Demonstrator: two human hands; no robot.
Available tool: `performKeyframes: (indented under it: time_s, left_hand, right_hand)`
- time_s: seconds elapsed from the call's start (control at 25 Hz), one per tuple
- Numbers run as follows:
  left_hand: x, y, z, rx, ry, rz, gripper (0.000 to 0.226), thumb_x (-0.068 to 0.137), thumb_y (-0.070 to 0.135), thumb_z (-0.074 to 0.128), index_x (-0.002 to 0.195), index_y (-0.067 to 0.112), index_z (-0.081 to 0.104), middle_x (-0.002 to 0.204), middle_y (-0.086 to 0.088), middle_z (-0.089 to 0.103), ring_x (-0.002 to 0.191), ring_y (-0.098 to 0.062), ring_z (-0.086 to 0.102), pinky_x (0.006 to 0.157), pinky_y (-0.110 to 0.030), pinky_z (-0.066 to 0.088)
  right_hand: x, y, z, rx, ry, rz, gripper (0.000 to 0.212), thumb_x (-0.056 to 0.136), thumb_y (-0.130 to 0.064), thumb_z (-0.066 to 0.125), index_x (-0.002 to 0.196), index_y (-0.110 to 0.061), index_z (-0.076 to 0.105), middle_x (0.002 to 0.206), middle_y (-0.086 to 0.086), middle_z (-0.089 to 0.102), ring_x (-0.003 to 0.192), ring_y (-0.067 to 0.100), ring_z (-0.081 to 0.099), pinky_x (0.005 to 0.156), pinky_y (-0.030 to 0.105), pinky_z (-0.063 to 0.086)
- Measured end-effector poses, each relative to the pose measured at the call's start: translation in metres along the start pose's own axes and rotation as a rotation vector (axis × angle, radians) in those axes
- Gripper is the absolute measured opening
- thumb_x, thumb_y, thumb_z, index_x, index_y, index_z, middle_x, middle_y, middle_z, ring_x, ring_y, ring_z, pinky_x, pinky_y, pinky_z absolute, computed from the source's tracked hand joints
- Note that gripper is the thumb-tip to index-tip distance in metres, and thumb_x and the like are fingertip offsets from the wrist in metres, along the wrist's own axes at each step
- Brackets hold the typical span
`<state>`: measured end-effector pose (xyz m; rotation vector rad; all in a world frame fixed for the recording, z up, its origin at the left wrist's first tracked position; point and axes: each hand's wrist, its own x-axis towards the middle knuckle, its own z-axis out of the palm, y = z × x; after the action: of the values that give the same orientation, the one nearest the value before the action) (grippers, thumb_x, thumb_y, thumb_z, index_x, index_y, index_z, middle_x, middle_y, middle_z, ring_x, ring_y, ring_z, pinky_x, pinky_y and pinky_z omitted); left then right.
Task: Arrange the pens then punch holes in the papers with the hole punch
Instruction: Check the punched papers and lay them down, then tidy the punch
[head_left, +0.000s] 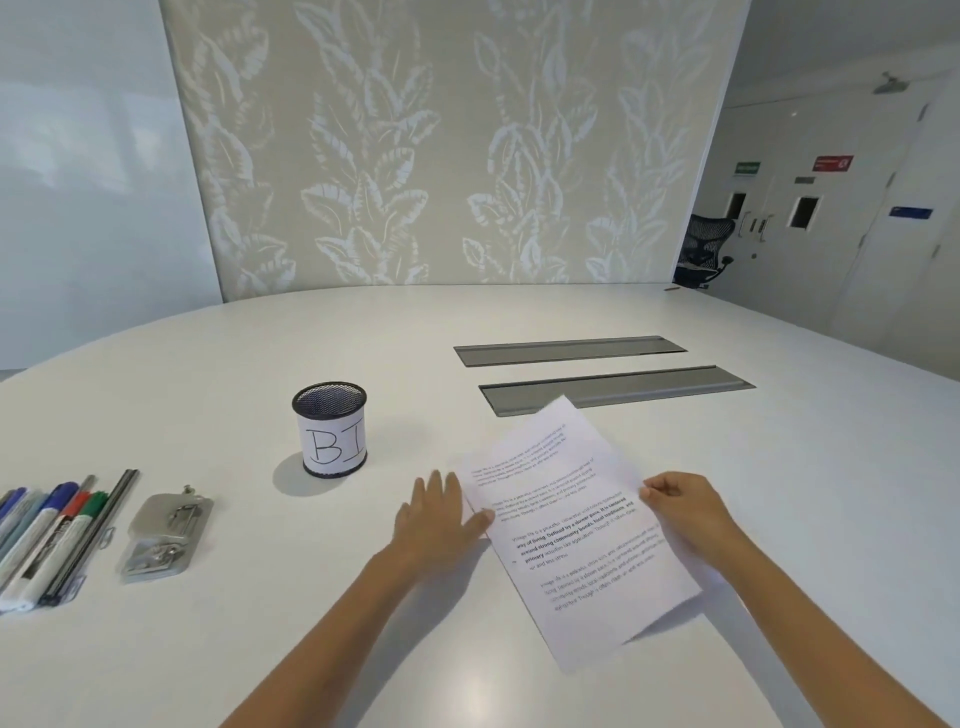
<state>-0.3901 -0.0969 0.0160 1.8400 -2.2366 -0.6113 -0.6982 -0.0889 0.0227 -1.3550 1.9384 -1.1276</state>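
The person's right hand (685, 506) is pinching the right edge of the printed papers (576, 525), fingers clamped; the left hand (434, 519), fingers spread, is pressing their left edge. Markers (47, 535) and hole punch (166, 535) are lying far left on the desk (779, 467).

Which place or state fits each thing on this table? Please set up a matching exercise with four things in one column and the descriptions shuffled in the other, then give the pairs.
Things
1. mesh pen cup
2. pens
3. hole punch
4. papers

Descriptions
A. lying in a row at the table's far left
B. held at its right edge by the right hand, with the left hand at its left edge
C. standing upright, labelled "BI", with no pens showing in it
D. lying untouched between the pens and the cup

Pairs: 1-C, 2-A, 3-D, 4-B
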Motion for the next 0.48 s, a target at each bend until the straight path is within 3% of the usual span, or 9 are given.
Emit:
performKeyframes:
  time_s: [0.16, 0.36, 0.48]
  left_hand:
    - [0.001, 0.021, 0.022, 0.143, -0.058, 0.108, 0.077, 0.094, 0.059, 0.024, 0.15, 0.012, 0.0, 0.161, -0.003, -0.009, 0.146, -0.029, -0.01, 0.115, -0.052, -0.003]
    - [0.023, 0.037, 0.034, 0.204, 0.022, 0.129, 0.07, 0.095, 0.058, 0.019, 0.151, 0.018, 0.005, 0.161, -0.001, -0.006, 0.147, -0.025, -0.007, 0.116, -0.051, -0.002]
    - [0.036, 0.043, 0.038, 0.218, 0.06, 0.115, 0.07, 0.093, 0.061, 0.018, 0.151, 0.022, 0.006, 0.161, -0.003, -0.003, 0.147, -0.024, -0.005, 0.116, -0.049, -0.002]
  right_hand:
    - [0.007, 0.006, 0.005, -0.022, 0.08, 0.024, 0.006, 0.084, -0.012, 0.066, 0.085, -0.008, 0.07, 0.084, 0.008, 0.068, 0.086, 0.024, 0.06, 0.076, 0.026, 0.038]
    - [0.025, 0.009, 0.003, -0.121, 0.185, -0.012, 0.01, 0.084, -0.016, 0.064, 0.086, -0.011, 0.072, 0.084, 0.007, 0.071, 0.085, 0.026, 0.063, 0.075, 0.033, 0.047]
    - [0.037, 0.011, 0.0, -0.221, 0.226, -0.021, 0.014, 0.084, -0.019, 0.063, 0.093, -0.013, 0.073, 0.089, 0.007, 0.072, 0.08, 0.024, 0.058, 0.072, 0.031, 0.045]
